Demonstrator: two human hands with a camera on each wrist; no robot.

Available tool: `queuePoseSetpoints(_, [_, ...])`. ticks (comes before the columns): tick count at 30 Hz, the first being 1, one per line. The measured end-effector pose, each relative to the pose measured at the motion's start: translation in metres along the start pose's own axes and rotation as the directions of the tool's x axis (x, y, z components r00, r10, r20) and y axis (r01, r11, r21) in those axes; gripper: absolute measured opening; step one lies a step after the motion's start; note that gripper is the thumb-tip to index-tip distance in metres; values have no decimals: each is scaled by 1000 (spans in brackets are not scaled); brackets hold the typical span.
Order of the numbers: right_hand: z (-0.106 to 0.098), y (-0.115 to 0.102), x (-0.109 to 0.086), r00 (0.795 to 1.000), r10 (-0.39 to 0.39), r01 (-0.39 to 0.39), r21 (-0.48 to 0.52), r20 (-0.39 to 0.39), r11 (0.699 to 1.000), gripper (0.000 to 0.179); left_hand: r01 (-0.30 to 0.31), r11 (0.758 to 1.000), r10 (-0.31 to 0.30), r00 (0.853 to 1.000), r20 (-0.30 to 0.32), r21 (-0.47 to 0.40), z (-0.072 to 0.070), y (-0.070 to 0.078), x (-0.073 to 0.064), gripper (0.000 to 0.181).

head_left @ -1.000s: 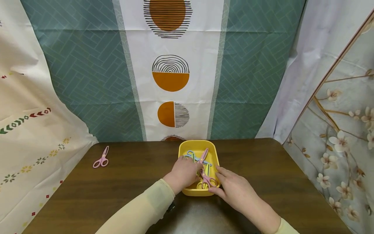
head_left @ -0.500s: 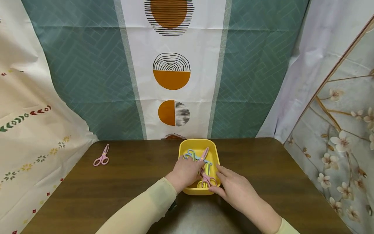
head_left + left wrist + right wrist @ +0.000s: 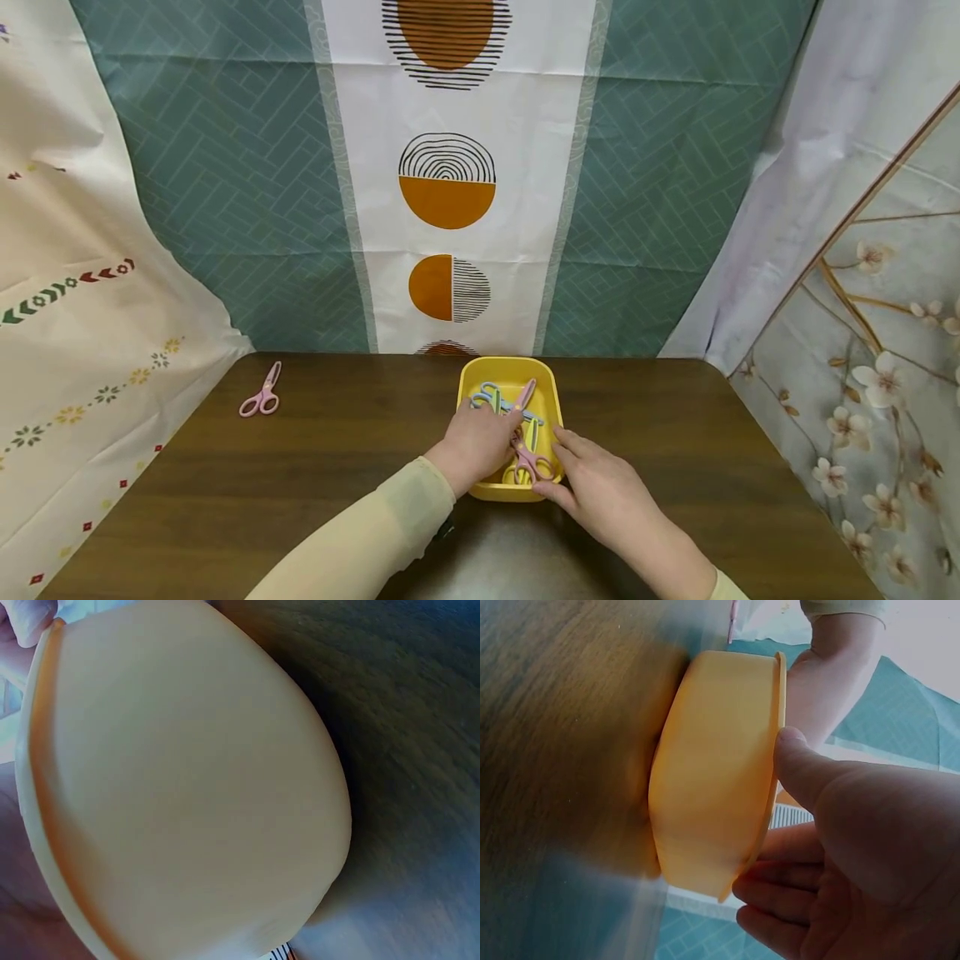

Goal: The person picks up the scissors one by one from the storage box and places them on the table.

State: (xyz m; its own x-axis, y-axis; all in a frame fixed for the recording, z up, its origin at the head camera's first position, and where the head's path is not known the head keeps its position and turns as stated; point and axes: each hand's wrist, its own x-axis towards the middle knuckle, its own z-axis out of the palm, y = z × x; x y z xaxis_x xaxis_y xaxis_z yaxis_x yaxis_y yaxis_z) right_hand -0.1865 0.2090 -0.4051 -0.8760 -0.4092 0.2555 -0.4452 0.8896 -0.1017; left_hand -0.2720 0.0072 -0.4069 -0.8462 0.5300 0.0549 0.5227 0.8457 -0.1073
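– Where do we start, at the left hand (image 3: 474, 442)?
– Yes. It comes over the left side of the yellow bin (image 3: 506, 494), but its fingertips are lost to us among the scissors, so we cannot tell whether they grasp anything.
– And the right hand (image 3: 603, 487)?
– We see it unclenched, thumb and fingers resting apart along the bin's right-hand rim. We take that as steadying, since a light bin would probably slide while fingers work inside it.
– What lies around the left fingers?
– The upper pink scissors (image 3: 527, 457), handles towards us and partly covered by the hand; yellow scissors (image 3: 532, 433) beneath; blue scissors (image 3: 506, 406) slanting across the farther part. They overlap, we judge, because the bin is narrow.
– Why is the bin there?
– Upright on the table (image 3: 352, 450), between both hands, it seems placed for easy reach.
– And the lone pink pair (image 3: 267, 389)?
– Well apart, near the far left corner, perhaps to keep it separate from the bin's jumble.
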Motion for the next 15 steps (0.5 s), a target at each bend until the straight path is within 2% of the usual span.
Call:
queuePoseSetpoints(5, [1, -1, 0, 1000, 11, -10, 4, -12, 1000, 71, 8, 1000, -8, 1000, 7, -5, -3, -2, 0, 46])
queuePoseSetpoints(11, [1, 0, -1, 1000, 24, -24, 1, -13, 1000, 70, 9, 1000, -9, 999, -40, -8, -7, -2, 0, 39])
queuePoseSetpoints(15, [1, 1, 1, 1000, 5, -5, 10, 5, 1000, 70, 10, 1000, -11, 999, -52, -20, -6, -2, -3, 39])
